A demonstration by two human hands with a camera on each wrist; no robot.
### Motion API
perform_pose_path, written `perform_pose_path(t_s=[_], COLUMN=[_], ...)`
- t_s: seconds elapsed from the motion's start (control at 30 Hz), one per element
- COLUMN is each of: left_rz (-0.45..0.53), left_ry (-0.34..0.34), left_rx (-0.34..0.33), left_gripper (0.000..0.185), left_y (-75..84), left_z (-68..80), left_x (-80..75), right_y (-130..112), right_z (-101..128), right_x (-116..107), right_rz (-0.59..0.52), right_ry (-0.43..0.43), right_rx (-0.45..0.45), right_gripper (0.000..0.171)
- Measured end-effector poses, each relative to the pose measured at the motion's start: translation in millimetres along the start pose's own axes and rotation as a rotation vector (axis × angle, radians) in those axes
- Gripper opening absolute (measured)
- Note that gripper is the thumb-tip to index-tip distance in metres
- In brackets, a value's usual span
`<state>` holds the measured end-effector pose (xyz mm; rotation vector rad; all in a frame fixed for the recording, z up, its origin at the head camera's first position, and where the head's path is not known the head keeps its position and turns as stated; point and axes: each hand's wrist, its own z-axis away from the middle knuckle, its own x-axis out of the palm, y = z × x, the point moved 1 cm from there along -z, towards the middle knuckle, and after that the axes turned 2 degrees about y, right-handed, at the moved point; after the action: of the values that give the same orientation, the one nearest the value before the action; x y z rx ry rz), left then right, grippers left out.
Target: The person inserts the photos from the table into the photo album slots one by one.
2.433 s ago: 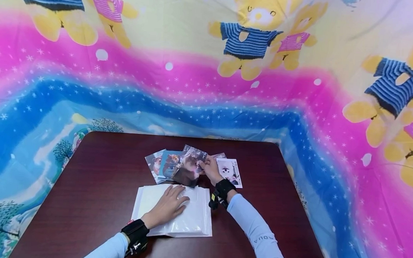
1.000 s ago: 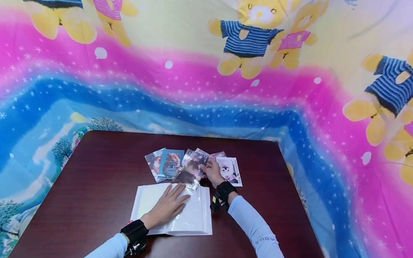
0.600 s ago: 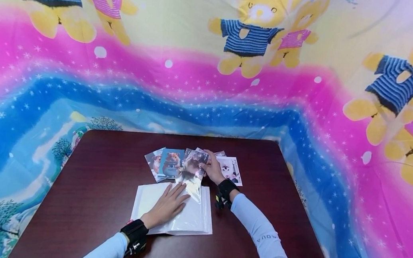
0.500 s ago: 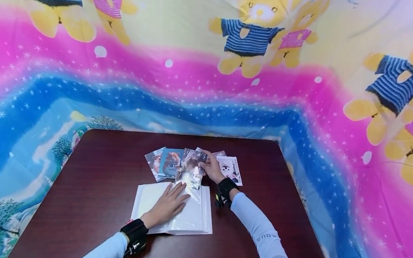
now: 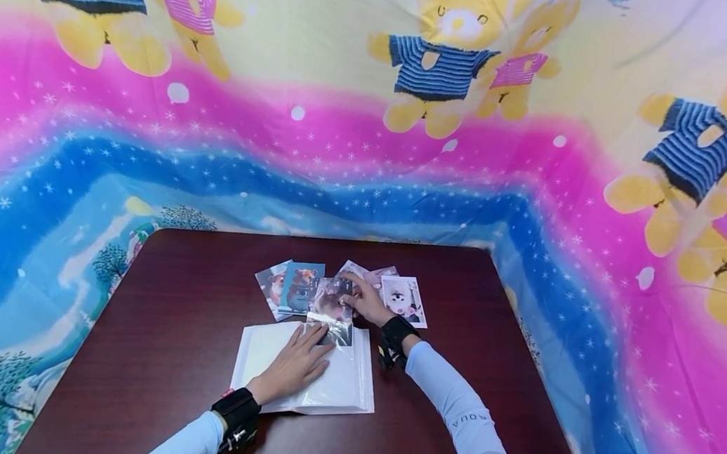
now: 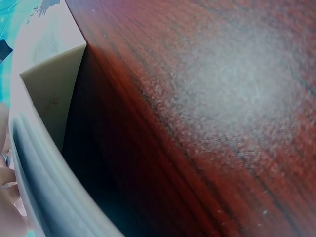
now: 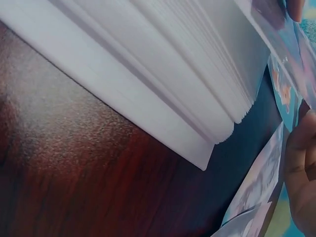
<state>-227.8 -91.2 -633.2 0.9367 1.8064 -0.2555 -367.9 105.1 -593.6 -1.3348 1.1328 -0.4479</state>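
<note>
Pinching the photo (image 5: pixel 331 308) in my right hand (image 5: pixel 362 301), I see its long axis pointing down into the album (image 5: pixel 303 372) sleeve; my left hand (image 5: pixel 293 365) lies flat, fingers straight, just below.

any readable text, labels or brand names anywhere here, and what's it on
"AQUA", partly legible, on the right sleeve of the person, running along the forearm; any letters past these cannot be made out.
No readable text on the photos, the photo album, the wrist straps or the bear-print sheet.
</note>
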Motion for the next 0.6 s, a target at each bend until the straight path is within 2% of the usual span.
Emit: perform_pose_path(t_s=[0.13, 0.27, 0.43, 0.6], left_rz=[-0.019, -0.020, 0.004, -0.011], left_ry=[-0.026, -0.046, -0.019, 0.008], left_rx=[-0.003, -0.008, 0.000, 0.015], left_gripper=[0.038, 0.040, 0.040, 0.038], left_y=[1.7, 3.3, 4.3, 4.3], left_z=[-0.2, 0.8, 2.1, 2.5], left_x=[-0.4, -0.7, -0.8, -0.8], right_y=[10.2, 10.3, -6.5, -20.3], right_z=[1.0, 6.6, 15.2, 20.1], right_x=[2.0, 2.2, 1.2, 1.2], right_rz=[0.021, 0.007, -0.020, -0.040], right_ry=[-0.019, -0.052, -0.103, -0.124], right_rx=[0.032, 0.065, 0.068, 0.068], right_gripper=[0.051, 0.049, 0.044, 0.039])
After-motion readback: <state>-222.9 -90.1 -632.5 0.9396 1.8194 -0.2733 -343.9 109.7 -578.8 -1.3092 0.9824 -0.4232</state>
